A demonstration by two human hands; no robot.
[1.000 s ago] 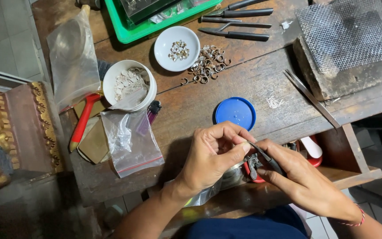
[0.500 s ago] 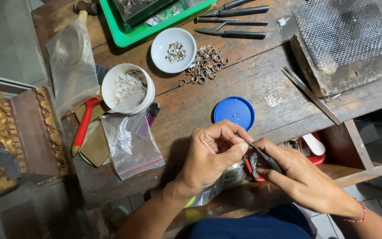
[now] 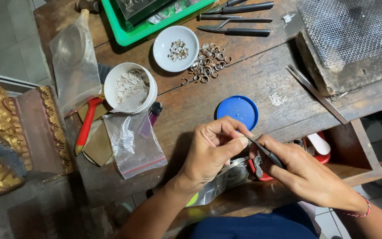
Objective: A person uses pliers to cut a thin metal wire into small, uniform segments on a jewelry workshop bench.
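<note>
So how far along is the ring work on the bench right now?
Done: a heap of finished-looking rings lies beside the white bowl. In hand: left hand pinches a tiny piece, right hand works it with pliers. Left: loose pieces in the tub.

Colours I saw across the brown wooden workbench (image 3: 226, 88)

Near its front edge sat a blue lid (image 3: 238, 111); my right hand (image 3: 308, 175) held black-handled pliers (image 3: 265, 152) over something red. Toward the back edge I noted a green tray (image 3: 147, 26), a white bowl (image 3: 175, 48) of silvery bits, and a grey wire mesh (image 3: 350, 26). At the left edge stood a white tub (image 3: 130, 87), a red-handled tool (image 3: 86, 125) and a gilded carved frame (image 3: 5, 132).
</note>
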